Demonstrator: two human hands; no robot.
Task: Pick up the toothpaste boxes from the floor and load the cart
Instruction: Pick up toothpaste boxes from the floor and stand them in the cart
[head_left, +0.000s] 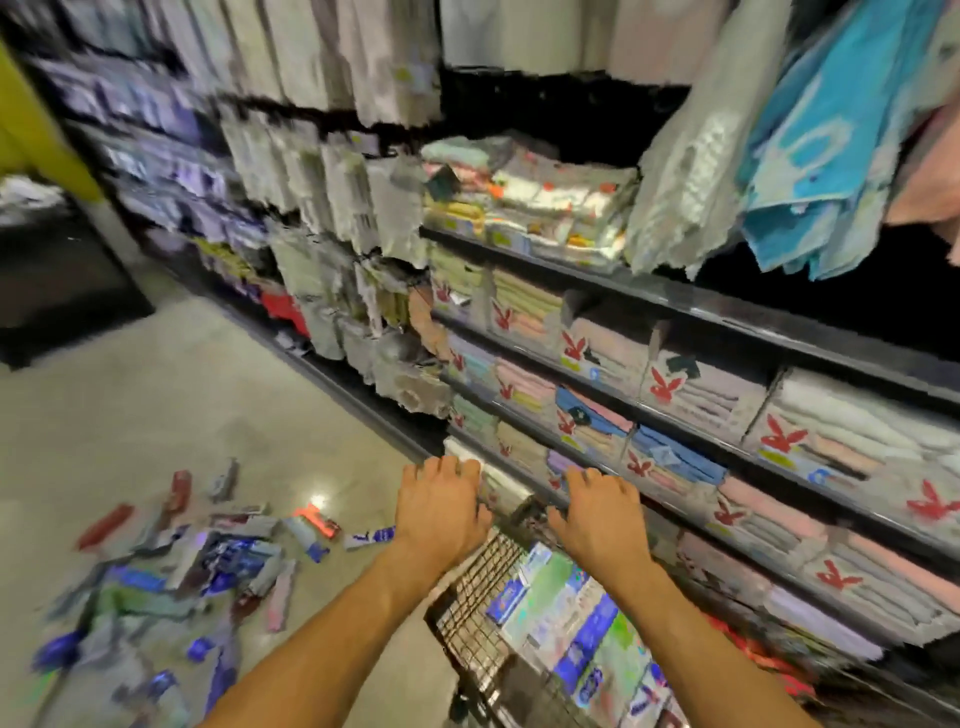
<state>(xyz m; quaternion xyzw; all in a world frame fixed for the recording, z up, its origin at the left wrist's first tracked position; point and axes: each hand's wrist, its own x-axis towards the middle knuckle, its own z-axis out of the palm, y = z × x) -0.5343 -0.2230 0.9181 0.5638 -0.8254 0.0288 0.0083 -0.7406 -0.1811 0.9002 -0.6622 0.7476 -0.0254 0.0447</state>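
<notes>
A heap of toothpaste boxes (218, 566), mostly blue, white and red, lies scattered on the pale floor at the lower left. A wire-mesh cart (472, 613) stands at the lower middle against the shelving, and several more toothpaste boxes (582, 613) are stacked inside it. Both my arms stretch over the cart. My left hand (441, 504) and my right hand (597, 514) sit side by side at the cart's far end, with fingers curled down over its rim. The view is blurred by motion, so the fingertips are not sharp.
Dark shelves (675, 306) packed with folded towels run along the right, close beside the cart. Hanging towels (831, 130) droop from above. Packaged goods hang on the left racks (311, 197). A dark mat (57, 291) lies at the far left.
</notes>
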